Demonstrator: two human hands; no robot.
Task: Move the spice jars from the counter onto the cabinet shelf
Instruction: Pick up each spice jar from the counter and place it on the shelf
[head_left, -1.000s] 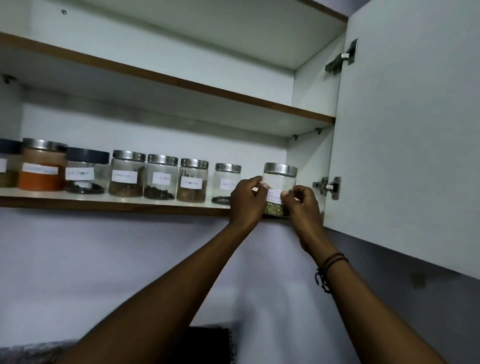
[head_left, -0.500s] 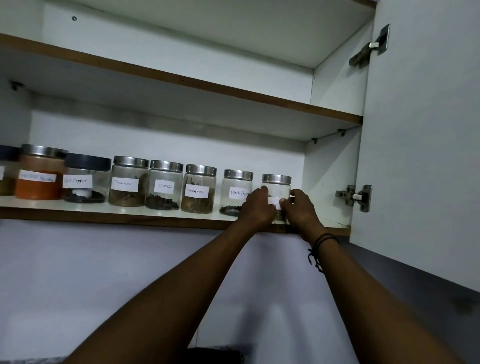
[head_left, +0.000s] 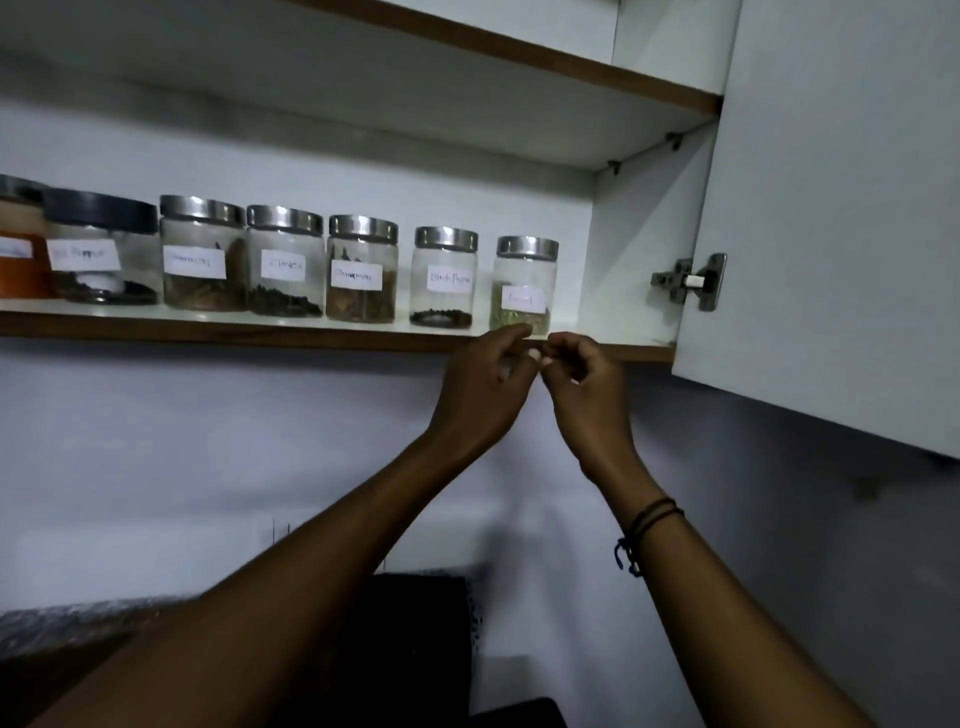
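A glass fennel jar (head_left: 524, 283) with a steel lid and white label stands at the right end of the cabinet shelf (head_left: 208, 330), last in a row of several labelled spice jars. The black pepper jar (head_left: 444, 278) is its left neighbour. My left hand (head_left: 485, 387) and my right hand (head_left: 584, 387) hang just below the shelf edge in front of the fennel jar, fingers loosely curled, holding nothing. Both hands are apart from the jar, fingertips close to each other.
The white cabinet door (head_left: 831, 208) stands open on the right, its hinge (head_left: 691, 280) beside the shelf end. An upper shelf (head_left: 519, 57) runs overhead. A white wall lies below, with a dark object (head_left: 421, 639) and counter edge at the bottom.
Both hands have let go of the fennel jar and dropped below the shelf edge. The jar now stands alone on the shelf.
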